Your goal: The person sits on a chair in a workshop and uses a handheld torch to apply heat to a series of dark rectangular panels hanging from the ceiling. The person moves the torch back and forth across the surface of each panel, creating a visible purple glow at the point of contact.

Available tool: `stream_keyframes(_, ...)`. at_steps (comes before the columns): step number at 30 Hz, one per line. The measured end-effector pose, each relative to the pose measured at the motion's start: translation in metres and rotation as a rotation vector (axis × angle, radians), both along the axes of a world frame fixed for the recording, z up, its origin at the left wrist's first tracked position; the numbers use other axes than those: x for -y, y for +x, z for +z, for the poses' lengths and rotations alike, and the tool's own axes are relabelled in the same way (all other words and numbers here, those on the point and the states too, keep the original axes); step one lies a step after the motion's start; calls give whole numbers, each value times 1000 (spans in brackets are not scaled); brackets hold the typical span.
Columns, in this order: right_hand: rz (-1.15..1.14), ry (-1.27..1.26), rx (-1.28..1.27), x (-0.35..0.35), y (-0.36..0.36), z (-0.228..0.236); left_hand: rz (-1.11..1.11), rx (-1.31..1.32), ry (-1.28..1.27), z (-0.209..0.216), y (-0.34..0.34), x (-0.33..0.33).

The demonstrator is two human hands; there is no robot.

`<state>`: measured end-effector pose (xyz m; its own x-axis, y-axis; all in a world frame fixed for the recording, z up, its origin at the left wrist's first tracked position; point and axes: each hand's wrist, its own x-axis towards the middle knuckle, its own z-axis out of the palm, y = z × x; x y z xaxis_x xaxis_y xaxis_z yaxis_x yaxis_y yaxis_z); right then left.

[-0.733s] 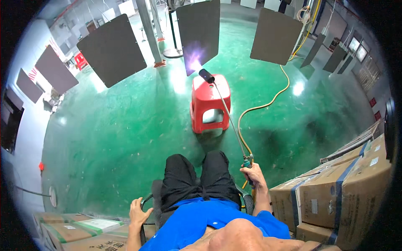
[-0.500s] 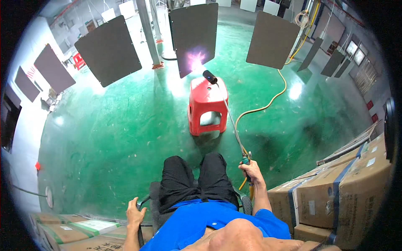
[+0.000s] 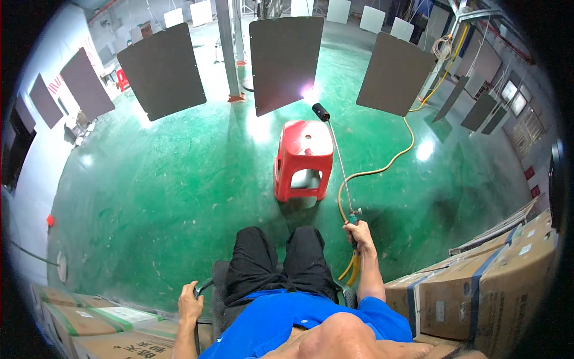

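Observation:
My right hand (image 3: pixel 360 233) is wrapped round the handle of a long gas torch (image 3: pixel 339 158). Its thin metal tube runs forward to a black burner head (image 3: pixel 321 112), past the right side of a red plastic stool (image 3: pixel 305 143). A pinkish-white flame (image 3: pixel 309 93) glows at the lower right corner of the middle dark panel (image 3: pixel 286 63), which hangs upright. My left hand (image 3: pixel 190 301) rests at the front end of the chair armrest (image 3: pixel 203 288), fingers loosely apart and holding nothing I can see.
More dark panels hang left (image 3: pixel 161 72) and right (image 3: pixel 396 75). A yellow hose (image 3: pixel 388 164) snakes over the green floor (image 3: pixel 149 197) from the torch. A metal post (image 3: pixel 227 54) stands behind the panels. Cardboard boxes flank me on the right (image 3: pixel 448 305) and left (image 3: pixel 78 323).
The burner head has swung right, and the flame has moved from the middle panel's lower middle to its lower right corner, looking smaller. My left hand has drawn closer to the armrest end.

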<state>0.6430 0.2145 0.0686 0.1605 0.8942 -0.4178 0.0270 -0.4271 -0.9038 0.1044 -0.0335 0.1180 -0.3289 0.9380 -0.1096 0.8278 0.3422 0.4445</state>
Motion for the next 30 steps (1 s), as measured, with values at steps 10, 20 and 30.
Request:
stream_keyframes(10, 9, 157, 3, -40, -4, 60, 38, 12, -13, 8, 6, -1)
stream_keyframes(20, 60, 249, -23, -39, -21, 99, 46, 7, -9, 3, 7, 1)
stream_keyframes(30, 154, 212, 85, 4, -42, 109, 50, 35, 21, 12, 10, 0)
